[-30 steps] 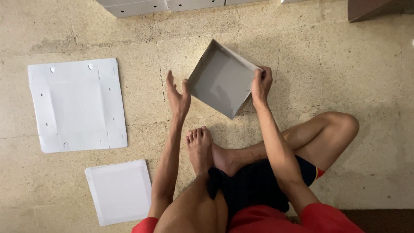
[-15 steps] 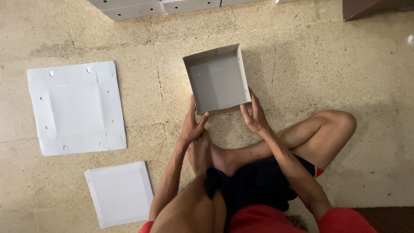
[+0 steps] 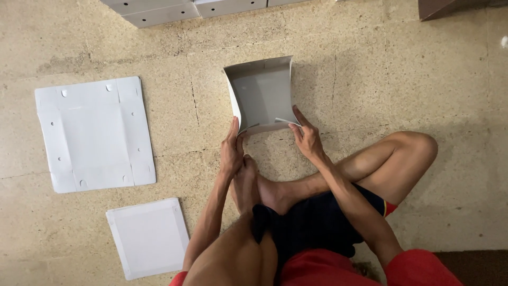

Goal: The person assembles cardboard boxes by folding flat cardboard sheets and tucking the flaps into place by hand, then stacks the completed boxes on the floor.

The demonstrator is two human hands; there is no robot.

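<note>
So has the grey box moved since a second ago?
Yes. The grey box has swung from tilted to square and come nearer the big flat sheet on the floor.

The person wears red short sleeves, dark shorts with a red hem, and goes barefoot.

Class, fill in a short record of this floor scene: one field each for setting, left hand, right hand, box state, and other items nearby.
Setting: a person sits cross-legged on a speckled floor
Left hand: grips the near left corner of the grey box
Right hand: fingers on the near right corner flap
Box state: partly folded, open side up, near wall not closed
Other items: large flat sheet to the left; smaller white panel below it; stacked grey boxes at the top edge
</note>
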